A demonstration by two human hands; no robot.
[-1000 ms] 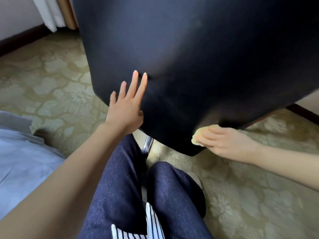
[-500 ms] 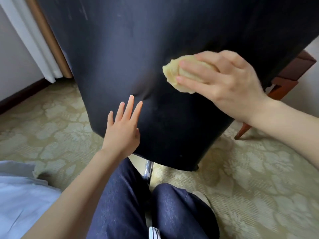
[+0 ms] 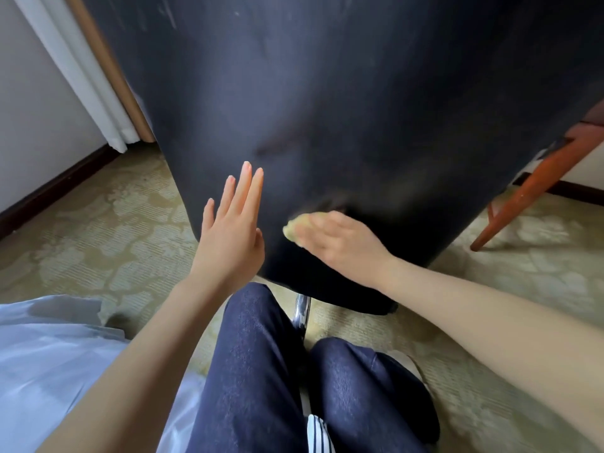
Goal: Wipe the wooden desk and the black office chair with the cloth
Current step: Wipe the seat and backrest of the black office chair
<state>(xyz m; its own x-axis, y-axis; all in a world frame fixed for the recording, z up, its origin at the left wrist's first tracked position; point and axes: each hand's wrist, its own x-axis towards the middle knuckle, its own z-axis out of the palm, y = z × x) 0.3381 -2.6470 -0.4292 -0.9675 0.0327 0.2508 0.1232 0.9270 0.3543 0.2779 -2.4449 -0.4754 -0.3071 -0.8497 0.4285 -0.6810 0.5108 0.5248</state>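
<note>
Looking down at a big black fabric office chair back (image 3: 327, 109), filling most of the view. Got the left hand (image 3: 228, 240) flat against its lower left edge, fingers straight and close together, holding nothing. Got the right hand (image 3: 340, 246) just beside it, low on the same panel, fingers together and bent over a crumpled pale yellow cloth (image 3: 292, 228), pinning the wad to the fabric with only a bit peeking past the fingertips. Kinda motion-blurred there, so can't tell where the thumb sits. Dark blue denim legs (image 3: 255, 371) right up close below, with a chrome post (image 3: 302, 310) poking out under the chair. Also green-beige flower-patterned carpet (image 3: 114, 230), a reddish-brown wooden leg (image 3: 529, 197) off right, and white bedding (image 3: 49, 354) bottom left.
</note>
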